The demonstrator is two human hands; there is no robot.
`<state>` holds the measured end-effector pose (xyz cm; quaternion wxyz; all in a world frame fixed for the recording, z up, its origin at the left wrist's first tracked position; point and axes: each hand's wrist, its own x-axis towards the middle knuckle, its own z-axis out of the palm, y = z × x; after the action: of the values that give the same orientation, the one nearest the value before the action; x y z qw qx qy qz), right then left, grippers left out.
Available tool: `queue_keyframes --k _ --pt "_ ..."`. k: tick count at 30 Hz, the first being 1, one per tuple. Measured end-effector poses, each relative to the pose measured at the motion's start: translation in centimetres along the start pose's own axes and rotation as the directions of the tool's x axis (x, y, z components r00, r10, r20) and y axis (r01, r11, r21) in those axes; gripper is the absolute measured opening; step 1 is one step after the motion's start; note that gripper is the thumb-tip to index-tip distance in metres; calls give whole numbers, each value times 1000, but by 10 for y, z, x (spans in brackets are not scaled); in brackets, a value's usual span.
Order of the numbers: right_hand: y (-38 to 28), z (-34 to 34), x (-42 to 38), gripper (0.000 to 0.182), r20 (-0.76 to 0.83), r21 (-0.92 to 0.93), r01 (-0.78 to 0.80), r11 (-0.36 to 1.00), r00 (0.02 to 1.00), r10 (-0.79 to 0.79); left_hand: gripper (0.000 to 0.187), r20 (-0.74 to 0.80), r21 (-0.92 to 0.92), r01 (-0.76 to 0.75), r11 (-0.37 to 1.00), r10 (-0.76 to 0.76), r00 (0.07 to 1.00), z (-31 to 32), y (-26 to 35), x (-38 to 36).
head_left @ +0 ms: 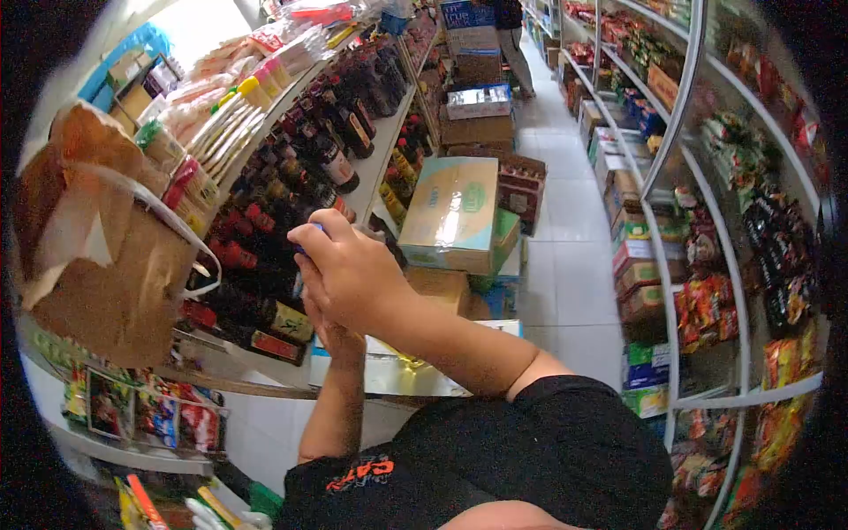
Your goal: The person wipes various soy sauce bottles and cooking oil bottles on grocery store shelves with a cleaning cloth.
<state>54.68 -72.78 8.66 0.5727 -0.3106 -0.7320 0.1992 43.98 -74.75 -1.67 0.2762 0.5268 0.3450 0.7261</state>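
My right hand (340, 263) is raised in front of the bottle shelf, its fingers curled closed. A small piece of something blue (318, 231) shows between its fingers; the rest of it is hidden. Just below and behind, my left hand (315, 305) is pressed close to the right one, mostly covered by it, so its grip is hard to see. Dark sauce bottles (336, 163) with red caps stand and lie on the shelf behind my hands. Under my right forearm, part of a clear container with yellow liquid (411, 362) shows.
A brown paper bag (132, 256) stands at the left. Packets of noodles (234, 132) lie on the top shelf. Stacked cartons (455, 203) line the aisle. Tall racks of packaged goods (707, 309) run along the right. A person (515, 49) stands far down the tiled aisle.
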Motion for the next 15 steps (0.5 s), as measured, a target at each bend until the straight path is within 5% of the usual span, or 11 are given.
queue_keyframes --k 4,8,9,11,15 --pt "9 -13 16 27 163 28 43 999 985 -47 56 120 -156 317 935 -301 946 -30 -35 -34" --pt "23 -21 20 39 256 224 58 973 960 -117 59 265 238 300 924 -359 895 -51 -55 -71" --pt "26 -19 18 42 267 292 35 956 956 -117 63 173 47 523 851 -523 835 -45 -53 -76" --pt "21 -18 18 44 368 294 -68 953 929 -47 63 118 272 436 858 -480 869 -72 -98 -88" --pt "17 -16 16 37 333 270 1 963 938 -95 58 121 228 492 840 -526 842 -59 -80 -91"
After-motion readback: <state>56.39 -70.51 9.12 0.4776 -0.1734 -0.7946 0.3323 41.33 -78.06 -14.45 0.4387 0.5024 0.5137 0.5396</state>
